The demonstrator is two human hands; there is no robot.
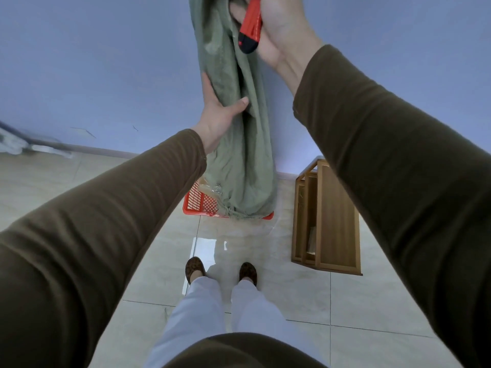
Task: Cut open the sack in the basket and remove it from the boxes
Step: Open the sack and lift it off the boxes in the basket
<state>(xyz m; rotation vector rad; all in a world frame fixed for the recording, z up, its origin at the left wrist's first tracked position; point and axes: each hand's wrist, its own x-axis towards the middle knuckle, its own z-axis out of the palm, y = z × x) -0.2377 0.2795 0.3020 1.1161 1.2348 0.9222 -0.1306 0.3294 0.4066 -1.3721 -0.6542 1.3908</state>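
Observation:
A long green sack [233, 134] hangs lifted in the air, its frayed lower end just over the red plastic basket [198, 201] on the floor. My left hand [220, 112] grips the sack's left side about midway up. My right hand [279, 27] is raised at the top of the view, holding the sack's upper part together with a red and black utility knife [249, 27]. The sack's top runs out of view. Something clear and crinkled shows in the basket beside the sack; the boxes are hidden.
A wooden cabinet [329, 216] stands on the tiled floor to the right of the basket. A blue wall rises behind. A mop-like object [32, 144] lies at the far left by the wall. My feet [220, 272] stand just in front of the basket.

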